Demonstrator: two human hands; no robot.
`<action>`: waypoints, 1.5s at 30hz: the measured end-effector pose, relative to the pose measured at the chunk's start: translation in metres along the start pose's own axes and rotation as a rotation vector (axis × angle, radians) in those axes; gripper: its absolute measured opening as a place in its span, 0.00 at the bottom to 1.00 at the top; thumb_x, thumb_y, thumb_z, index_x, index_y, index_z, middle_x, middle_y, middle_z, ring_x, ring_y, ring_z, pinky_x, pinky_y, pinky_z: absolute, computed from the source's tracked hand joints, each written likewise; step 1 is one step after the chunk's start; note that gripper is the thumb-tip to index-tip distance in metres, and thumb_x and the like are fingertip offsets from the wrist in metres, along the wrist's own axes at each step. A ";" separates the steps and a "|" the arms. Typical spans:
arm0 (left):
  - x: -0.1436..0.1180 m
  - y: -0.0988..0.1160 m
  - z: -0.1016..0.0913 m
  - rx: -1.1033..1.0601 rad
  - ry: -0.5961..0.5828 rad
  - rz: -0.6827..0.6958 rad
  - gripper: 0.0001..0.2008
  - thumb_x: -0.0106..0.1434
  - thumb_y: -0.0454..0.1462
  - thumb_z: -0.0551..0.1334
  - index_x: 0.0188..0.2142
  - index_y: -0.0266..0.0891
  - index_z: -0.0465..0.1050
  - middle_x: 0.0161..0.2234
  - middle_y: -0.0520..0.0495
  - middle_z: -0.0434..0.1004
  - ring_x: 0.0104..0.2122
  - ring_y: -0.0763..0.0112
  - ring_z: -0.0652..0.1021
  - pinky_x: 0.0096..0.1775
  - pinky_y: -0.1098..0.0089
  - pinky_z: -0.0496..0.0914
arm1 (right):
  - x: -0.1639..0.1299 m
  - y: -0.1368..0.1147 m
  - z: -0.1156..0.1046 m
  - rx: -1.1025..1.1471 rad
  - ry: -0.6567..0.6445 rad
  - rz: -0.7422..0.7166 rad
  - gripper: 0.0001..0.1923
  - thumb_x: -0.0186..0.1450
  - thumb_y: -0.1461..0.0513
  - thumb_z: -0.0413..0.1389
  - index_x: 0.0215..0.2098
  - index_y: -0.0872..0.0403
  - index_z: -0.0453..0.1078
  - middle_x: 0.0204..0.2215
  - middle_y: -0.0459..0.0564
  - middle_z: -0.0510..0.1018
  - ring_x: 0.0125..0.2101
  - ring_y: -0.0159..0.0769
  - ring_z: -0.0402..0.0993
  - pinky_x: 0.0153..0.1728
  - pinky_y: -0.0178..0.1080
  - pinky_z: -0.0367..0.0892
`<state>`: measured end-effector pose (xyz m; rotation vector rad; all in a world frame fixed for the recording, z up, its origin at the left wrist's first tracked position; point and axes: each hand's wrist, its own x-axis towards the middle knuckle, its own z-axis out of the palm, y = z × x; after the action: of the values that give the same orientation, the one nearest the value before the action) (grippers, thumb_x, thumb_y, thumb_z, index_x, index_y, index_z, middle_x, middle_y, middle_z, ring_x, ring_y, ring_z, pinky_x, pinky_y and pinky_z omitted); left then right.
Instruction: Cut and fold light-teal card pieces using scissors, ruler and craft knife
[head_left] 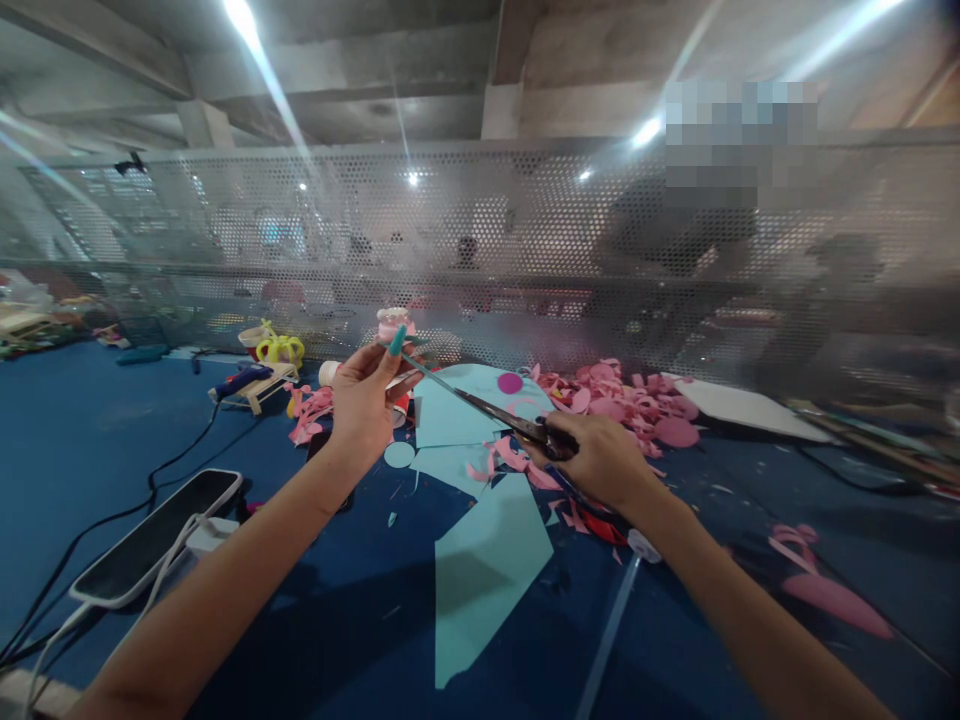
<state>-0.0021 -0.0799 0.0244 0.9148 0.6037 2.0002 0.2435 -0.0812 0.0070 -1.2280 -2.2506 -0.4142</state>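
Teal foam sheet is the material in work here. The left hand (pixel 367 395) is raised above the blue table (pixel 90 430), its thumb and fingertips pressed together on a small teal scrap (pixel 397 341). Lifting the scrap off the surface appears to give the blades free access and lets the scrap be turned without dragging across the clutter below.

The right hand (pixel 592 458) is closed around the dark handles of the scissors (pixel 487 407). The blades run up and to the left, and their tips meet the scrap just beside the left fingertips. The blades lie almost together; whether a narrow gap remains between them cannot be told.

Directly below both hands lies the larger teal sheet (pixel 484 560), flat on the table, with straight cut edges and a rounded notch. A small teal disc (pixel 399 455) rests just beside it. Keeping the stock sheet under the cutting point seems to hold it within reach.

Pink offcuts (pixel 637 400) are heaped behind the right hand against the perforated metal screen (pixel 525 220), which apparently stops loose pieces from sliding off the far edge. More pink curls (pixel 309 408) lie near the left hand.

To the left, well apart from the cutting, a phone (pixel 150 540) lies face up with a white cable attached. A white stick (pixel 611 625) lies under the right forearm.
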 end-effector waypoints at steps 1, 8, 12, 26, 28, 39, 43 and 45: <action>0.000 -0.001 0.000 0.003 0.002 0.001 0.06 0.48 0.34 0.69 0.27 0.39 0.73 0.26 0.53 0.78 0.27 0.75 0.79 0.26 0.78 0.73 | 0.000 -0.001 0.000 0.000 -0.003 0.003 0.20 0.58 0.47 0.49 0.20 0.53 0.65 0.17 0.49 0.73 0.20 0.34 0.66 0.20 0.33 0.49; -0.001 -0.003 -0.001 0.003 0.007 0.012 0.06 0.49 0.35 0.69 0.27 0.40 0.73 0.27 0.54 0.78 0.27 0.76 0.79 0.27 0.77 0.74 | 0.000 -0.001 0.000 0.003 -0.014 0.012 0.20 0.59 0.47 0.48 0.21 0.54 0.65 0.18 0.49 0.73 0.20 0.35 0.67 0.21 0.33 0.49; -0.003 -0.002 0.001 -0.002 0.005 0.007 0.07 0.48 0.35 0.70 0.27 0.40 0.73 0.27 0.54 0.78 0.27 0.75 0.79 0.28 0.77 0.74 | 0.000 -0.002 -0.001 -0.005 -0.006 0.009 0.20 0.59 0.47 0.48 0.21 0.54 0.65 0.17 0.49 0.72 0.20 0.34 0.66 0.20 0.33 0.48; -0.008 -0.005 0.002 -0.036 0.024 -0.011 0.06 0.48 0.34 0.69 0.26 0.40 0.73 0.27 0.55 0.77 0.29 0.76 0.79 0.28 0.78 0.74 | 0.000 -0.006 -0.001 0.011 0.013 0.014 0.21 0.59 0.47 0.47 0.20 0.53 0.65 0.16 0.48 0.70 0.19 0.33 0.65 0.19 0.33 0.46; -0.009 -0.005 0.003 -0.026 0.026 -0.013 0.06 0.48 0.34 0.69 0.26 0.40 0.73 0.27 0.55 0.77 0.28 0.77 0.78 0.28 0.79 0.74 | 0.000 -0.006 -0.001 0.005 0.021 0.010 0.20 0.59 0.47 0.47 0.20 0.53 0.65 0.16 0.48 0.70 0.19 0.33 0.65 0.19 0.33 0.46; -0.011 -0.007 0.004 -0.036 0.010 -0.021 0.06 0.48 0.34 0.69 0.27 0.39 0.73 0.27 0.54 0.78 0.27 0.76 0.78 0.29 0.77 0.74 | 0.000 -0.005 0.001 -0.004 0.003 0.005 0.20 0.60 0.48 0.47 0.21 0.53 0.64 0.18 0.49 0.72 0.20 0.33 0.66 0.20 0.33 0.47; -0.013 -0.007 0.004 -0.007 0.019 -0.029 0.07 0.48 0.35 0.69 0.28 0.39 0.73 0.26 0.54 0.78 0.28 0.75 0.79 0.28 0.77 0.73 | 0.000 -0.004 0.001 -0.014 0.001 0.015 0.20 0.59 0.48 0.47 0.21 0.53 0.64 0.17 0.49 0.72 0.19 0.33 0.66 0.20 0.33 0.46; -0.013 -0.009 0.004 -0.005 0.013 -0.021 0.07 0.49 0.35 0.69 0.28 0.39 0.73 0.27 0.54 0.78 0.28 0.75 0.79 0.28 0.77 0.73 | 0.000 -0.004 0.001 -0.019 0.006 0.013 0.19 0.59 0.48 0.47 0.21 0.53 0.65 0.17 0.49 0.72 0.19 0.34 0.66 0.20 0.33 0.46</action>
<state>0.0106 -0.0861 0.0162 0.8900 0.6131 1.9891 0.2401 -0.0832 0.0059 -1.2488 -2.2372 -0.4351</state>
